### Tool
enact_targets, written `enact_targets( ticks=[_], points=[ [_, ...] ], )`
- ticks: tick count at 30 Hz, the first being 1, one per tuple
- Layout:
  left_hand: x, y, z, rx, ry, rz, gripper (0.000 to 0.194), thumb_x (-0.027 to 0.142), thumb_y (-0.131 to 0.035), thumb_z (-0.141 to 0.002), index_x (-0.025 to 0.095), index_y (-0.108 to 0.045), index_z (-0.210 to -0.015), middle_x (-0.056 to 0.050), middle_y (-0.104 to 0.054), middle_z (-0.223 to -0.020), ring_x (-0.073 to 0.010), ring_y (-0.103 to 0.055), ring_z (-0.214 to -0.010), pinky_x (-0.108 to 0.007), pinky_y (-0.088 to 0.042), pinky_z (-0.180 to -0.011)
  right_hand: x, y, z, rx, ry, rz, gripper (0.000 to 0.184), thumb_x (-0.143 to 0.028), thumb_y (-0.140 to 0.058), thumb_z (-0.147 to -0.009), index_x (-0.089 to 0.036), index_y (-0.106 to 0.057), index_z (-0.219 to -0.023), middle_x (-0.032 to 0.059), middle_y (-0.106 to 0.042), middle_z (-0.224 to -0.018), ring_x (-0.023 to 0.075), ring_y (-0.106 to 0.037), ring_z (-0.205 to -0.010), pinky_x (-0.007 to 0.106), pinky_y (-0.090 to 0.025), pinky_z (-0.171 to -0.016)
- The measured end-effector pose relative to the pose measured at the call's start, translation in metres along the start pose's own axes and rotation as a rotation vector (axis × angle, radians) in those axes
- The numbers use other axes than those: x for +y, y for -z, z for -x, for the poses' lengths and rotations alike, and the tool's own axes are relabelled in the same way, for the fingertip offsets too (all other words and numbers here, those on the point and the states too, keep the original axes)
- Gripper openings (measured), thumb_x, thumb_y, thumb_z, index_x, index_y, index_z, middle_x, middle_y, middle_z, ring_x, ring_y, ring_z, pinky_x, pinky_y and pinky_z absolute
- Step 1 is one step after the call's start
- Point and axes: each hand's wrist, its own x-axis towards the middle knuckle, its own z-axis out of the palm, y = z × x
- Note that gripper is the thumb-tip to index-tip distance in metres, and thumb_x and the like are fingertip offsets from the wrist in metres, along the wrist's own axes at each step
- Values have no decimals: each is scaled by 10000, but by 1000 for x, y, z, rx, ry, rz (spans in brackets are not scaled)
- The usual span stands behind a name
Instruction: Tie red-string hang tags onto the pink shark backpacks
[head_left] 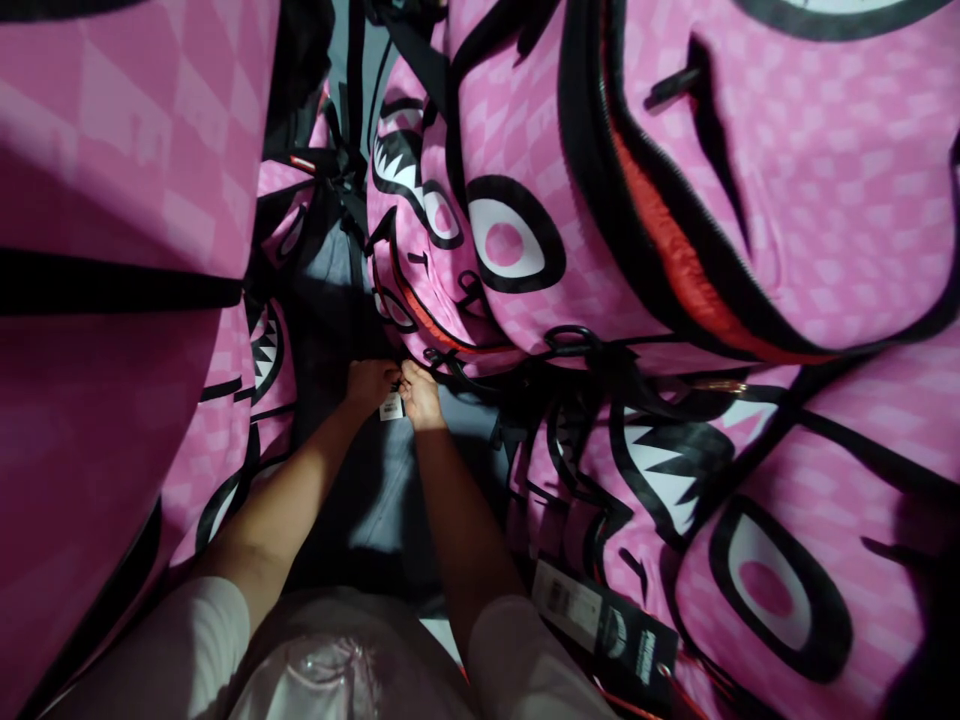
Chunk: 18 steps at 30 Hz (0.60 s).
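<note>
My left hand and my right hand meet low in a narrow gap between pink bags. Both are closed, fingers pinched together around a small white tag that hangs between them. The tag seems tied to a black strap or zip pull of the pink bag just above. That bag is printed with cartoon eyes and a shark mouth edged in red.
Large pink checkered bags with black outlines crowd both sides, another pink bag on the left. A black hang tag with a barcode label dangles at the lower right. Grey floor shows in the gap.
</note>
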Motion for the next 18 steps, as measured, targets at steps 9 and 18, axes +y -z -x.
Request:
enact_targets(
  ticks=[9,18],
  points=[
    [2,-4,0,-14,37,16,265,272,-512,-892,220,-755,-983,-64,-751,-999,-222,-671,-975,-348,-427,-907,1,-3,1,25,4,-18,187,-260,-747,-730,-194,-572,-736,-89,-456,-507,30,-368,-413,152,-230,-368],
    [0,-7,-2,11,110,2,213,326,-570,-864,192,-706,-958,-65,-746,-956,-196,-675,-924,-288,-427,-840,9,-7,0,86,178,139,107,-272,-662,-679,-184,-603,-698,-67,-551,-597,65,-457,-559,185,-324,-529]
  ],
)
